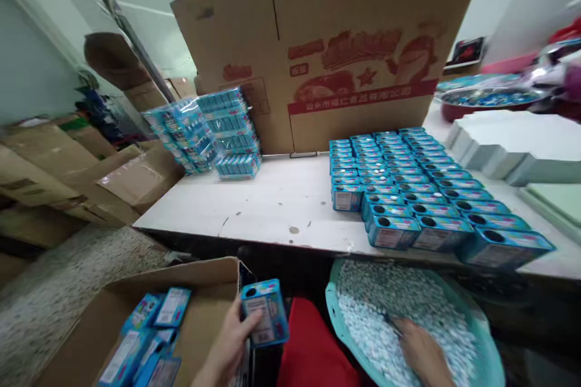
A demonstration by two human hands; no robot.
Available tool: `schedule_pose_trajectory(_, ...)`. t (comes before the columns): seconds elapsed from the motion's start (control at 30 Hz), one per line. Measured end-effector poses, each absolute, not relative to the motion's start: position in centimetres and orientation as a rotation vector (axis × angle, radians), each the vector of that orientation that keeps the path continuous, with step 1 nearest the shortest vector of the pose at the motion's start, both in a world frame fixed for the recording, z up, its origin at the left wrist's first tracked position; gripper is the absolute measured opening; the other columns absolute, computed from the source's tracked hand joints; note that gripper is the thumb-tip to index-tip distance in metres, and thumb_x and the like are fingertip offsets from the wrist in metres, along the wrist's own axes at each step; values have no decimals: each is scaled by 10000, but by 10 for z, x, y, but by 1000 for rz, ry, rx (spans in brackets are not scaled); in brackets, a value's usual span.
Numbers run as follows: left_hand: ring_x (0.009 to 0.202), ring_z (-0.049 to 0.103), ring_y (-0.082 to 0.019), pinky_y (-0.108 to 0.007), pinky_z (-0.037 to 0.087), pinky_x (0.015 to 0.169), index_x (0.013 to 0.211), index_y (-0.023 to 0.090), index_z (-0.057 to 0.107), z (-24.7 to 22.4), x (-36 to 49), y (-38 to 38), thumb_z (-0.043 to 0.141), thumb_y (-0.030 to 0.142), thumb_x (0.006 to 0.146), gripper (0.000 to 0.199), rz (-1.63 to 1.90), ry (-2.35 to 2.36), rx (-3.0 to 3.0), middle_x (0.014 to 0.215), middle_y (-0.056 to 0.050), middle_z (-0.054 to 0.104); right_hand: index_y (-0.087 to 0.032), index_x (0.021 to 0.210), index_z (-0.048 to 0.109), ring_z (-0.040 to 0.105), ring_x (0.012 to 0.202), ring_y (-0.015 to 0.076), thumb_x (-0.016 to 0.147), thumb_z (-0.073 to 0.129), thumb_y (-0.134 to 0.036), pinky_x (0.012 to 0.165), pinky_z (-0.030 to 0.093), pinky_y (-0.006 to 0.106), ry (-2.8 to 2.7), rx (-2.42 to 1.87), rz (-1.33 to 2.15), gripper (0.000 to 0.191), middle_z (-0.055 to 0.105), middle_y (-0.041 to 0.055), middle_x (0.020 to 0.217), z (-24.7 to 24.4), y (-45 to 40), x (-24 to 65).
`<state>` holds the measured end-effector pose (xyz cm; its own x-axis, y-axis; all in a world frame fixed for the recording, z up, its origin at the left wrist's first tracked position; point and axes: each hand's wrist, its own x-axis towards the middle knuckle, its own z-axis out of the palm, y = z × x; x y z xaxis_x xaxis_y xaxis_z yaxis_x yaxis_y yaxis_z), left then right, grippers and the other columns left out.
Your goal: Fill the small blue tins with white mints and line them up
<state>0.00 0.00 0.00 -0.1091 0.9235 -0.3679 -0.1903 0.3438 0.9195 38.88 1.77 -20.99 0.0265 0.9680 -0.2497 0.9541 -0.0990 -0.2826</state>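
Observation:
My left hand (pixel 233 335) grips a small blue printed box (pixel 265 313) with a round dark hole in its top, between the carton and my red-clad leg. More blue boxes (pixel 172 307) lie loose in the open cardboard carton (pixel 213 275) beside that hand. On the right, my right hand (pixel 422 351) reaches into a teal basin (pixel 338 314) full of small white and pale blue pieces (pixel 372 338). Its fingers are closed on a thin dark tool (pixel 391 321), partly hidden and blurred, whose end is among the pieces.
Rows of blue boxes (pixel 394 187) stand on the white table (pixel 272 205). Film-wrapped packs (pixel 236 133) are stacked at its back left, before a large cardboard sheet (pixel 254 24). Stacked white sheets (pixel 521 139) and a red bowl (pixel 490 106) are at right; cartons (pixel 40 163) fill the left.

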Motion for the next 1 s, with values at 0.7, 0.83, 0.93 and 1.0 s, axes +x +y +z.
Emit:
schedule_pose_trajectory(0.7,867,577,-187,-350,447,840,992,175,533,-76,168,82,671,359,632,427,891,1261,1485,931,-30,616,-151,893,721,508,546,100,704,477,-150,546,390,208,-1608,-1758,1123,308,643,3,668,-48,39,447)
schedule_pose_trajectory(0.83,868,563,-179,-324,433,830,1014,187,536,-81,194,82,635,324,667,386,807,1253,1707,919,-22,605,-188,887,723,581,692,127,726,477,-137,629,401,207,-1894,-1794,998,298,682,13,747,-8,45,447)
schedule_pose_trajectory(0.93,919,563,-195,-334,426,851,1029,193,544,-86,205,82,623,316,675,383,780,1271,1824,969,-36,606,-244,885,719,608,860,162,755,474,-159,696,402,217,-2157,-1918,848,291,704,23,854,16,49,439)
schedule_pose_trajectory(1.0,946,560,-199,-338,424,864,1041,202,545,-90,208,82,621,309,675,389,775,1270,1890,1011,-41,604,-265,896,711,608,924,184,776,455,-173,722,408,234,-2297,-2015,745,297,702,38,922,30,50,432)
